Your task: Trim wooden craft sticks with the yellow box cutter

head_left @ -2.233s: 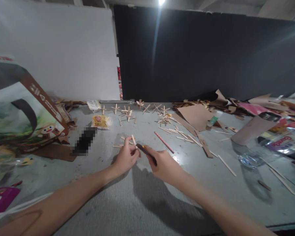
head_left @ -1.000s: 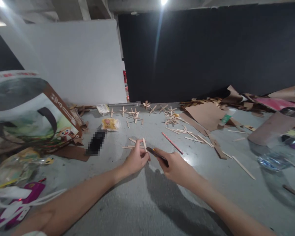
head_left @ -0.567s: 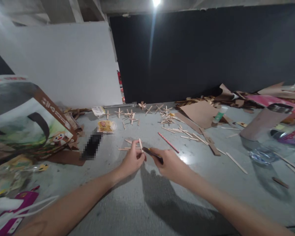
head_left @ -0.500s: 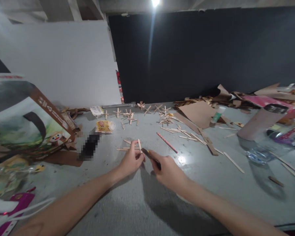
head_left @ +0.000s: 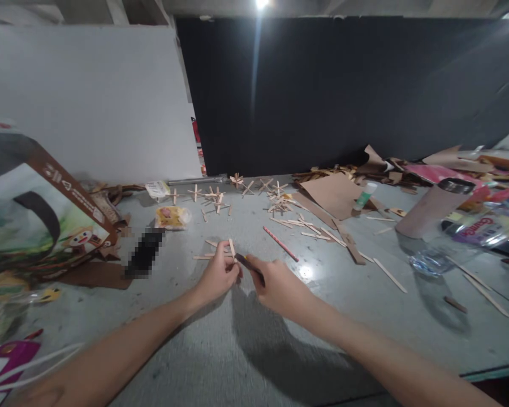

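If the dark tool [head_left: 249, 264] slips, nicks threaten
Right hand [head_left: 280, 287] clasps it; left hand [head_left: 214, 277] pinches a stick [head_left: 232, 249] (just beside).

Can count one dark tool [head_left: 249, 263] and one red rod [head_left: 280, 243] at centre, one flask [head_left: 435, 209] at right. Cannot count exactly the overlapping wooden sticks [head_left: 390, 275].

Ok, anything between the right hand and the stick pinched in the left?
Only the dark tool in the right hand, its tip close by the stick; contact unclear. Nothing else visible in between.
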`<act>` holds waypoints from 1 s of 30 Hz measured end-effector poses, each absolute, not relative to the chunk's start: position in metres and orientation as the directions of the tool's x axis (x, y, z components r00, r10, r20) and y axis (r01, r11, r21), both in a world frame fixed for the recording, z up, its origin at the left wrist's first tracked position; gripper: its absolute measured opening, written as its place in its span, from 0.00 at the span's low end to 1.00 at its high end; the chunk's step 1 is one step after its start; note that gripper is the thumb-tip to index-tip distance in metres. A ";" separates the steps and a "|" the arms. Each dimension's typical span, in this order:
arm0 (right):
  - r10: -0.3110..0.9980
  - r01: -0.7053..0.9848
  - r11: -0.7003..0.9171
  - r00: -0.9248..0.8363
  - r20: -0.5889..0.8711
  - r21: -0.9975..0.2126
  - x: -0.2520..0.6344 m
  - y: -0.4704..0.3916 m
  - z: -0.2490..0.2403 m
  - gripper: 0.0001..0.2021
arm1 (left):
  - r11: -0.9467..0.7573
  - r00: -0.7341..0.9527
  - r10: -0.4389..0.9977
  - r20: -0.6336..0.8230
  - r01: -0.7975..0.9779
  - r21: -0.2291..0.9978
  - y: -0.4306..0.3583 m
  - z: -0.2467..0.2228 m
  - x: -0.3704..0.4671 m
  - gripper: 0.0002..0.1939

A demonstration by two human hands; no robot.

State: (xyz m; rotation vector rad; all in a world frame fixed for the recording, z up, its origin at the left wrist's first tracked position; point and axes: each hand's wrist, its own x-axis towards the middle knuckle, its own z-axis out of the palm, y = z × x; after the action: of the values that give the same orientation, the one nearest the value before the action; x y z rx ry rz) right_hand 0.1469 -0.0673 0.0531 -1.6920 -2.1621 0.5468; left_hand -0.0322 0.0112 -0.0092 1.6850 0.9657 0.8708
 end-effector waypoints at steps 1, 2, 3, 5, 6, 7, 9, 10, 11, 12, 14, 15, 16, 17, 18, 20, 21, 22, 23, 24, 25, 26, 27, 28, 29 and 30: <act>0.980 0.866 0.180 -0.201 0.005 -0.467 0.143 -0.072 0.049 0.21 | -0.209 0.434 0.895 0.108 0.193 0.959 0.011 -0.010 -0.032 0.26; 0.983 0.886 0.163 -0.184 -0.006 -0.435 0.140 -0.075 0.046 0.24 | -0.205 0.436 0.894 0.106 0.186 0.961 0.011 -0.010 -0.032 0.26; 0.983 0.898 0.162 -0.182 -0.009 -0.409 0.138 -0.077 0.046 0.26 | -0.203 0.436 0.894 0.107 0.178 0.963 0.011 -0.011 -0.032 0.26; 0.976 0.895 0.201 -0.216 0.007 -0.399 0.138 -0.074 0.053 0.22 | -0.200 0.427 0.897 0.114 0.161 0.966 0.012 -0.012 -0.032 0.26; 0.971 0.887 0.228 -0.240 0.021 -0.402 0.140 -0.070 0.058 0.19 | -0.202 0.422 0.898 0.120 0.153 0.967 0.013 -0.013 -0.032 0.26; 0.965 0.881 0.251 -0.260 0.035 -0.400 0.143 -0.064 0.065 0.15 | -0.207 0.422 0.898 0.126 0.151 0.967 0.013 -0.013 -0.033 0.26; 0.946 0.861 0.313 -0.318 0.056 -0.401 0.150 -0.052 0.077 0.11 | -0.219 0.429 0.893 0.134 0.156 0.963 0.014 -0.014 -0.033 0.27; 0.934 0.847 0.344 -0.351 0.060 -0.405 0.153 -0.048 0.081 0.10 | -0.223 0.434 0.891 0.135 0.161 0.961 0.015 -0.014 -0.033 0.27; 0.925 0.833 0.366 -0.374 0.064 -0.414 0.154 -0.044 0.084 0.10 | -0.226 0.435 0.890 0.135 0.165 0.960 0.015 -0.015 -0.033 0.27; 0.922 0.824 0.372 -0.382 0.067 -0.428 0.155 -0.043 0.085 0.10 | -0.228 0.434 0.891 0.136 0.168 0.959 0.015 -0.015 -0.033 0.27; 0.931 0.814 0.349 -0.359 0.072 -0.464 0.152 -0.046 0.079 0.11 | -0.229 0.424 0.895 0.138 0.171 0.958 0.015 -0.014 -0.032 0.26; 0.943 0.816 0.318 -0.327 0.069 -0.483 0.149 -0.051 0.074 0.11 | -0.228 0.418 0.898 0.138 0.174 0.958 0.015 -0.014 -0.032 0.26; 0.953 0.818 0.287 -0.296 0.063 -0.498 0.146 -0.056 0.068 0.12 | -0.225 0.413 0.900 0.135 0.176 0.958 0.014 -0.014 -0.032 0.25; 0.966 0.828 0.246 -0.255 0.052 -0.504 0.142 -0.062 0.062 0.14 | -0.218 0.409 0.903 0.129 0.179 0.959 0.014 -0.013 -0.032 0.25; 0.977 0.845 0.195 -0.212 0.024 -0.497 0.138 -0.067 0.057 0.17 | -0.211 0.408 0.905 0.122 0.180 0.961 0.013 -0.012 -0.032 0.25; 0.988 0.867 0.131 -0.157 -0.014 -0.481 0.133 -0.074 0.050 0.21 | -0.193 0.410 0.906 0.106 0.178 0.965 0.012 -0.011 -0.032 0.24; 0.987 0.867 0.133 -0.161 -0.017 -0.481 0.133 -0.074 0.050 0.21 | -0.187 0.412 0.906 0.101 0.174 0.967 0.012 -0.011 -0.032 0.24; 0.984 0.863 0.151 -0.179 -0.011 -0.483 0.134 -0.073 0.051 0.20 | -0.185 0.412 0.905 0.101 0.169 0.968 0.012 -0.011 -0.032 0.24; 0.978 0.856 0.184 -0.209 0.003 -0.484 0.136 -0.069 0.054 0.18 | -0.187 0.412 0.905 0.105 0.164 0.969 0.012 -0.010 -0.032 0.24; 0.971 0.850 0.219 -0.240 0.018 -0.480 0.139 -0.064 0.059 0.15 | -0.189 0.414 0.904 0.107 0.163 0.968 0.012 -0.010 -0.032 0.24; 0.964 0.848 0.247 -0.266 0.027 -0.469 0.142 -0.059 0.065 0.13 | -0.193 0.417 0.902 0.108 0.165 0.967 0.012 -0.010 -0.032 0.24; 0.956 0.845 0.275 -0.292 0.035 -0.459 0.146 -0.053 0.071 0.11 | -0.195 0.421 0.901 0.108 0.169 0.966 0.013 -0.010 -0.033 0.23; 0.948 0.841 0.296 -0.315 0.034 -0.454 0.149 -0.047 0.077 0.10 | -0.194 0.425 0.899 0.104 0.175 0.965 0.013 -0.011 -0.033 0.23; 0.941 0.835 0.313 -0.337 0.031 -0.453 0.151 -0.043 0.081 0.09 | -0.191 0.428 0.899 0.099 0.179 0.965 0.013 -0.011 -0.033 0.22; 0.936 0.828 0.325 -0.351 0.030 -0.457 0.153 -0.041 0.083 0.10 | -0.190 0.430 0.898 0.095 0.183 0.965 0.014 -0.011 -0.033 0.22; 0.933 0.822 0.331 -0.358 0.032 -0.463 0.153 -0.040 0.084 0.10 | -0.190 0.428 0.899 0.096 0.184 0.964 0.014 -0.011 -0.033 0.22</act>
State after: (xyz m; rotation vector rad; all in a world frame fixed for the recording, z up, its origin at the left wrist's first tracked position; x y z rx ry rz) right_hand 0.1529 -0.0400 0.0838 -1.5735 -2.3076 0.5406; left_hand -0.0325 0.0143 -0.0113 1.6527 0.9598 0.8694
